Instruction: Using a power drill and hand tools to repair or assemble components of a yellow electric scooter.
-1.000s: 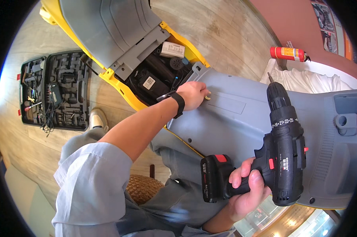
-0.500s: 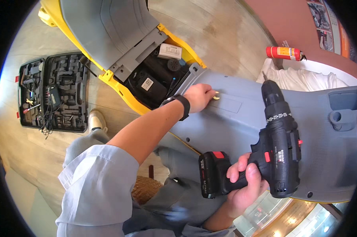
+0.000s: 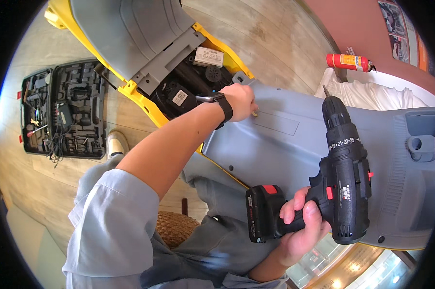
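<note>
Centre: left hand [image 3: 239, 102] is pinching a small yellowish piece [image 3: 255, 113]; lower right: right hand [image 3: 302, 221] is gripping a drill [image 3: 343, 192]. A slackening pinch would be risking the piece's loss into the open compartment [image 3: 232, 60].

Pale wood-grain flooring [image 3: 270, 31] runs up to a curving reddish-pink wall [image 3: 345, 21] bearing picture panels [image 3: 393, 24], seen from where I stand; a rounded wicker piece [image 3: 176, 229] sits low, and warm lights [image 3: 355, 267] glow to one side.

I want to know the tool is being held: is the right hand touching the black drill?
Touching. The head view shows the right hand wrapped around the handle of the black drill, with no gap visible.
</note>
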`<state>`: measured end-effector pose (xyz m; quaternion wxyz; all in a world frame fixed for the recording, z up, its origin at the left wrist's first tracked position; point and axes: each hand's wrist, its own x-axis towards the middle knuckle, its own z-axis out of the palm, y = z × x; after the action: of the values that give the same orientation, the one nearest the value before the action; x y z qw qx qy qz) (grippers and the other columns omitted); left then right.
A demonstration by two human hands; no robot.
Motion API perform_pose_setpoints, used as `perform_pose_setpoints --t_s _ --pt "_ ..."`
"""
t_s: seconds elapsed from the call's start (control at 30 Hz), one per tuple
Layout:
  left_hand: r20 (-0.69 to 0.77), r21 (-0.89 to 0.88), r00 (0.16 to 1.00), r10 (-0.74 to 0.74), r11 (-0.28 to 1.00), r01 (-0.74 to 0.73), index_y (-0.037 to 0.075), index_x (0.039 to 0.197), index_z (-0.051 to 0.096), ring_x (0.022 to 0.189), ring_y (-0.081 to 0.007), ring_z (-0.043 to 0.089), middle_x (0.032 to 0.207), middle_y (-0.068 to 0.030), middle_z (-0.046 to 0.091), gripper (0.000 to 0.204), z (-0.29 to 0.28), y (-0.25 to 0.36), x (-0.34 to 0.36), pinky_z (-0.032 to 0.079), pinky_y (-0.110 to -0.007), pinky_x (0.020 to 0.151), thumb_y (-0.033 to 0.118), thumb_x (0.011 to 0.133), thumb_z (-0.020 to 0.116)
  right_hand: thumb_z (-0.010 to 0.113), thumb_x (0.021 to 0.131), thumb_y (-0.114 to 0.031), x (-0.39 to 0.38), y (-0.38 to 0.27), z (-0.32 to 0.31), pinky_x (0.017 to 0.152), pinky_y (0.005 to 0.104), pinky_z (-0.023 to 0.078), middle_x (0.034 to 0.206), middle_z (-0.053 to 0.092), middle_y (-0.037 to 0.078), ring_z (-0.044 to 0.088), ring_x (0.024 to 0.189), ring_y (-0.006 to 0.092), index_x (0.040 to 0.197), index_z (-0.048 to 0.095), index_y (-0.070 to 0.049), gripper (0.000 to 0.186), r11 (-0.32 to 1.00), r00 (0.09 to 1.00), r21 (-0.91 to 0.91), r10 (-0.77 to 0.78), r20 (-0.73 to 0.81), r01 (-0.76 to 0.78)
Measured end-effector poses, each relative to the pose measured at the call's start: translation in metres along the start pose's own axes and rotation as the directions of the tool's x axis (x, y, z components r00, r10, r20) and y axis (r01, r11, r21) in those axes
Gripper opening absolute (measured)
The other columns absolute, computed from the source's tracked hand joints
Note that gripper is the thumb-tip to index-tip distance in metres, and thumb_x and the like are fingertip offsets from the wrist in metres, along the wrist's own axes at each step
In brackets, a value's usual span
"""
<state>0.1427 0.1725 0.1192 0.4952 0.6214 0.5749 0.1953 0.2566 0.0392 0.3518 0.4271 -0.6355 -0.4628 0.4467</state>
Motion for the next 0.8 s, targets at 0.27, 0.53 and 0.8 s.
perform_pose_setpoints --t_s 0.27,0.53,0.8 --pt "0.011 0.101 1.000 -0.004 0.995 0.003 0.004 0.089 0.070 0.088 -0.0372 0.065 0.089 -0.0194 0.068 0.027 -0.003 0.008 -0.002 0.052 -0.044 0.080 0.029 0.089 0.058 0.055 0.084 -0.015 0.000 0.001 0.002 0.044 0.0258 0.041 0.076 0.051 0.010 0.045 0.047 0.0134 0.123 0.044 0.002 0.044 0.997 0.999 -0.076 -0.025 -0.048 0.021" --pt "0.059 0.135 0.998 0.013 0.991 -0.021 0.003 0.090 0.069 0.088 -0.0384 0.065 0.088 -0.0213 0.067 0.026 -0.012 0.019 -0.004 0.052 -0.045 0.080 0.027 0.088 0.059 0.055 0.084 -0.014 -0.001 0.000 0.004 0.044 0.0259 0.042 0.076 0.052 0.011 0.045 0.047 0.0131 0.125 0.043 0.002 0.046 0.996 0.999 -0.082 -0.033 -0.026 0.030" --pt "0.018 0.202 1.000 -0.009 0.979 0.005 0.003 0.089 0.070 0.089 -0.0373 0.065 0.089 -0.0193 0.068 0.025 -0.008 0.032 -0.011 0.052 -0.043 0.080 0.026 0.088 0.060 0.055 0.084 -0.014 0.002 -0.001 0.002 0.043 0.0258 0.040 0.075 0.052 0.011 0.044 0.046 0.0136 0.124 0.043 0.002 0.045 0.996 0.998 -0.077 -0.054 -0.041 0.051"
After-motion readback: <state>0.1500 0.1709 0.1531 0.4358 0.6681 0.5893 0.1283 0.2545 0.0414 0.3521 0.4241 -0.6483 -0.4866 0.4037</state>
